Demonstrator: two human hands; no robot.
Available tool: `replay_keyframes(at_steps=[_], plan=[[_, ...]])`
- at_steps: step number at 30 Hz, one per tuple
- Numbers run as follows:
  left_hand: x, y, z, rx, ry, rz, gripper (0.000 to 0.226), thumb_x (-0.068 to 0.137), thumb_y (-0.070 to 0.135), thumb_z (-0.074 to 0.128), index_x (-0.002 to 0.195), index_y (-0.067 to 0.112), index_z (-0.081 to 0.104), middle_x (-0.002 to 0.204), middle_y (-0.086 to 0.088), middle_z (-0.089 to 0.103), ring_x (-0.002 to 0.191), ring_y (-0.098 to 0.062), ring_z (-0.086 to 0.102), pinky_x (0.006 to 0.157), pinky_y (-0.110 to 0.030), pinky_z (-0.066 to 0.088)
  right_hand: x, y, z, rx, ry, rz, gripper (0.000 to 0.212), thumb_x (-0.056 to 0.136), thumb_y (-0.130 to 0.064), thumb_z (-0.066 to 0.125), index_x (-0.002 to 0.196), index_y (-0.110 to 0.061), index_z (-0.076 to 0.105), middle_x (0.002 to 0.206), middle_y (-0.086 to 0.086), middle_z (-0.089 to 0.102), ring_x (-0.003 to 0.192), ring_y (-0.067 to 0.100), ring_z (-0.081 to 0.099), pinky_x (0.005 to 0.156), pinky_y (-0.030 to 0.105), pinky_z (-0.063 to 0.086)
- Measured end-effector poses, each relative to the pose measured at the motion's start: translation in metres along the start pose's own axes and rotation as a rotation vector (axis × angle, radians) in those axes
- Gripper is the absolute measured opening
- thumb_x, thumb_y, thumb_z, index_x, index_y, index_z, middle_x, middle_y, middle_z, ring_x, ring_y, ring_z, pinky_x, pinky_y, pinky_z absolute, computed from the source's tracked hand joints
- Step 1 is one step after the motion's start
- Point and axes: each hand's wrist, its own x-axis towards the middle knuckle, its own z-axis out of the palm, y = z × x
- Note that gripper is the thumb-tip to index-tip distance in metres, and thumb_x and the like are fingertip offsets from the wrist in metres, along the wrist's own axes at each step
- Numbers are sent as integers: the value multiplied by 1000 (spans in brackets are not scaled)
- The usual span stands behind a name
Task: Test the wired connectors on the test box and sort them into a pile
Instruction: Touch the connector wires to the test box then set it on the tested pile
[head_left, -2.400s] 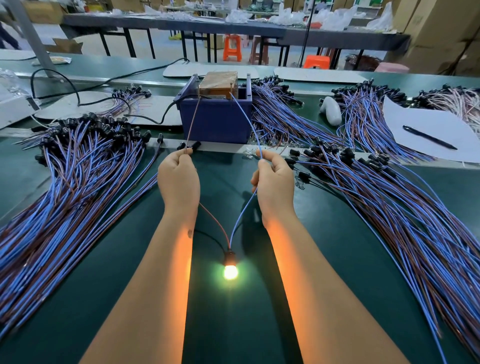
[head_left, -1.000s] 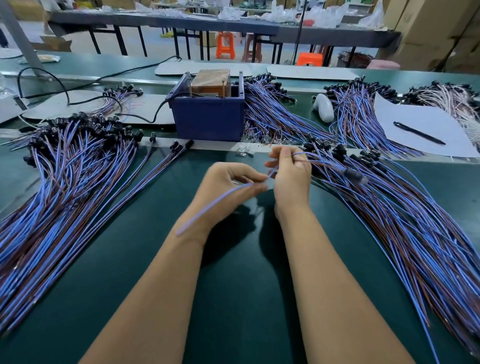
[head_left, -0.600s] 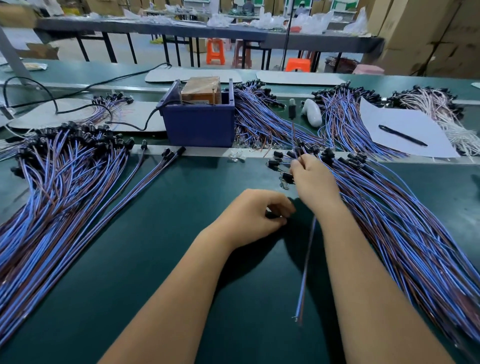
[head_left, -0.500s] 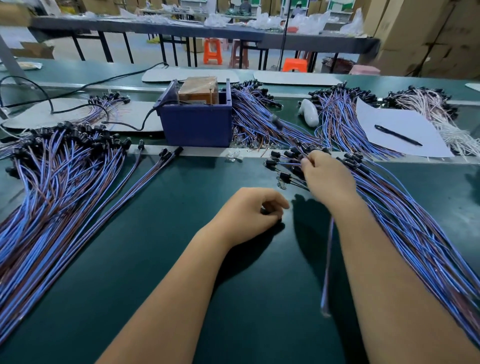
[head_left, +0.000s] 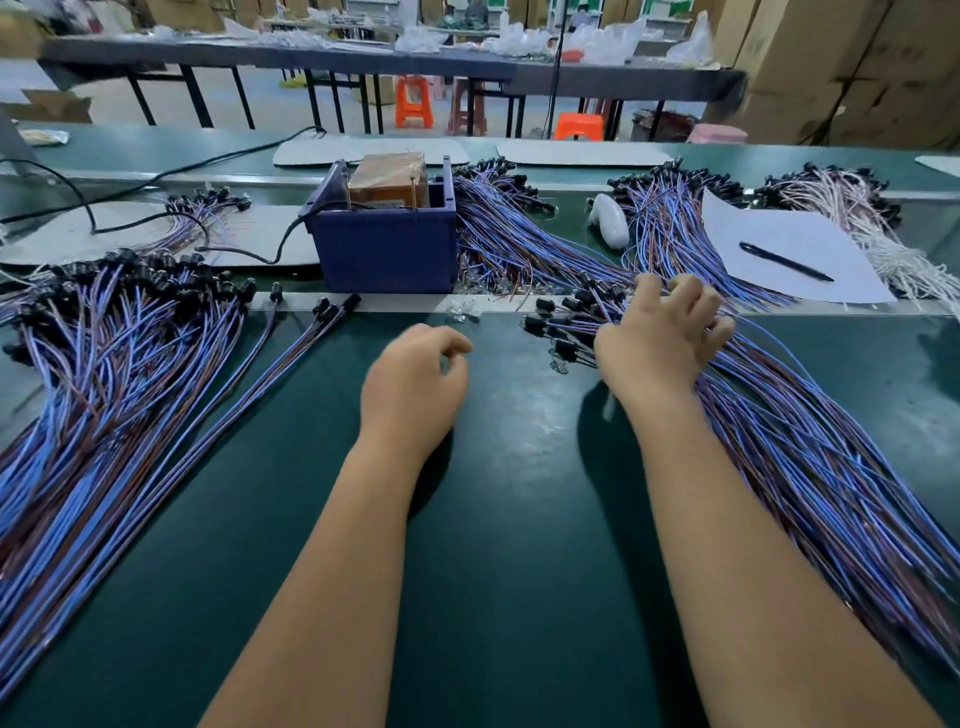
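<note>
The blue test box (head_left: 387, 244) stands at the far edge of the green bench (head_left: 519, 519), holding a brown block (head_left: 388, 179) with two thin rods upright beside it; a black cable (head_left: 244, 249) enters its left wall. The left pile of wired connectors (head_left: 114, 364) fans across the left of the bench, the right pile (head_left: 810, 457) across the right. The right hand (head_left: 660, 343) has curled fingers sunk into the right pile's connector ends; whether it grips any single wire I cannot tell. The left hand (head_left: 415, 382) rests on bare bench, fingers loosely curled, holding nothing. Half a second ago the right hand held a wire hanging toward the near edge; it is no longer seen. Open green surface lies between the two piles, around both forearms. White paper (head_left: 779, 270) carries a pen (head_left: 787, 262) behind the right pile
</note>
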Motion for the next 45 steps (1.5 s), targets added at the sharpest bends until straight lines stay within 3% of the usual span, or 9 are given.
replay_keyframes(at_steps=[5,9,12,18,25,30,38,42,45], plan=[[8,-27,-26,244,280,-192,27,88,13,54,107,18,72,112,-8,67,105,-35,53,86,-41,45,-29,-45,16,255,85,-45,47,79,-15,56,125,-19,49,141,10,32,134,31,22,108,46,14],[8,-47,-38,379,159,-378,35,90,17,52,121,24,67,134,-1,57,118,-35,39,87,-39,34,-58,-80,34,363,-44,-240,34,84,-22,57,118,-23,61,132,7,42,127,26,28,106,40,15],[10,-52,-40,393,75,-448,40,92,19,50,130,22,60,136,-6,55,121,-37,40,93,-40,36,-67,-91,43,383,-173,-375,24,89,-26,53,110,-25,65,121,2,50,120,25,34,99,35,19],[10,-49,-36,326,128,-423,42,93,18,51,135,17,54,138,-14,46,125,-36,40,94,-44,39,-72,-92,42,415,-273,-418,23,93,-22,47,105,-21,66,108,3,61,106,25,45,82,33,24],[10,-54,-40,312,117,-416,43,92,19,51,134,20,57,132,-10,56,118,-35,50,96,-44,43,-74,-87,36,462,-310,-454,23,94,-20,47,103,-20,68,104,2,61,104,24,46,87,34,30],[10,-57,-39,346,123,-428,44,92,19,52,136,16,57,136,-13,51,122,-35,48,99,-44,41,-74,-87,35,489,-330,-432,23,94,-20,47,102,-20,68,103,1,61,103,23,47,87,34,32],[8,-58,-33,432,160,-364,33,96,13,46,115,24,70,117,-14,59,111,-38,53,87,-42,40,-74,-87,36,517,-354,-403,23,95,-22,46,100,-21,69,102,0,63,102,23,47,86,33,32],[9,-58,-31,298,262,-329,26,100,11,41,114,14,63,117,-15,58,108,-35,52,83,-43,40,-72,-86,35,545,-375,-386,23,95,-23,45,98,-21,68,102,0,64,104,23,48,91,36,35],[12,-53,-26,14,343,-310,22,100,9,39,110,15,58,108,-7,62,93,-24,55,74,-34,41,-70,-86,34,602,-395,-352,26,96,-22,44,98,-20,70,104,0,67,106,24,50,97,40,38]])
